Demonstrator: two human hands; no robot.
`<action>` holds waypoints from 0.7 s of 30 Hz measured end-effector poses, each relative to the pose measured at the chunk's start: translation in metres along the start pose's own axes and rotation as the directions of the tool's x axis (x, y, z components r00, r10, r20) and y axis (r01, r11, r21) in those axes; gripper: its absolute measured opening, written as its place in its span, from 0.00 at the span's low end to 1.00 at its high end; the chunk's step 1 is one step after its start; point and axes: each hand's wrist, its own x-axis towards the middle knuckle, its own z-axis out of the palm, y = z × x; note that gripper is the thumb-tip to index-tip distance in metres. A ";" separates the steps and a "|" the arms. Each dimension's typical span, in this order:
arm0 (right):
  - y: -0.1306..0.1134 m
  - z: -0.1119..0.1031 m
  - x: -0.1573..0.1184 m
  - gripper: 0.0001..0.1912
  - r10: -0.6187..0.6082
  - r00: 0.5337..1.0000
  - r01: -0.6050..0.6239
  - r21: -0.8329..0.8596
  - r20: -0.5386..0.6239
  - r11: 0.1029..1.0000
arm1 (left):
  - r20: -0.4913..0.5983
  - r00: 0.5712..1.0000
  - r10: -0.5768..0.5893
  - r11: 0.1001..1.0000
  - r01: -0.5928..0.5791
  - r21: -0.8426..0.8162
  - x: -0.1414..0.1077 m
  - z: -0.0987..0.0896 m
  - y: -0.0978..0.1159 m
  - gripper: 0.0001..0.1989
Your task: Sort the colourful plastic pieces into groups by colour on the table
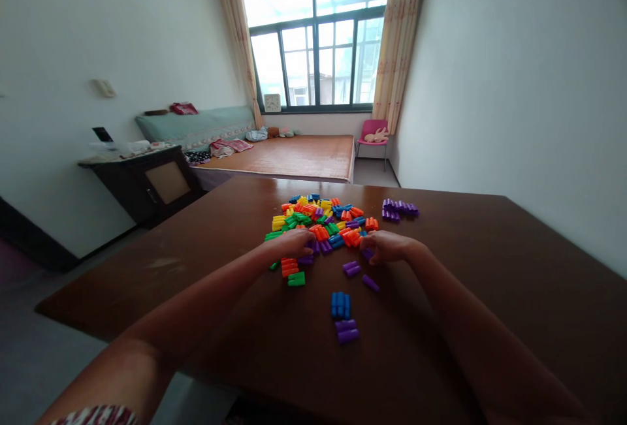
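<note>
Head view. Both arms reach over a dark brown wooden table (490, 249) to a heap of coloured plastic blocks (321, 219) (orange, green, yellow, blue, purple) lying mid-table.

Left hand (292, 241): palm down on the near left edge of the heap, fingers curled over blocks; whether it grasps one cannot be told.

Right hand (386, 246): at the near right edge of the heap, fingers bent around a purple block (368, 254) partly hidden beneath them.

Loose pieces nearer the person: purple pair (351, 268), single purple block (371, 283), blue cluster (340, 304), stacked purple pair (347, 331), orange block (289, 267), green block (296, 279). A joined purple row (399, 209) lies apart, right of the heap.

No legible writing on blocks. Background: bed (294, 154), window (318, 33), white clock (272, 103), face too small to read.
</note>
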 end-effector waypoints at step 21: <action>0.146 0.013 -0.018 0.12 0.472 0.572 -0.395 0.279 -0.670 0.875 | -0.257 0.953 0.160 0.985 -0.170 -0.016 0.191 0.008 0.107 0.15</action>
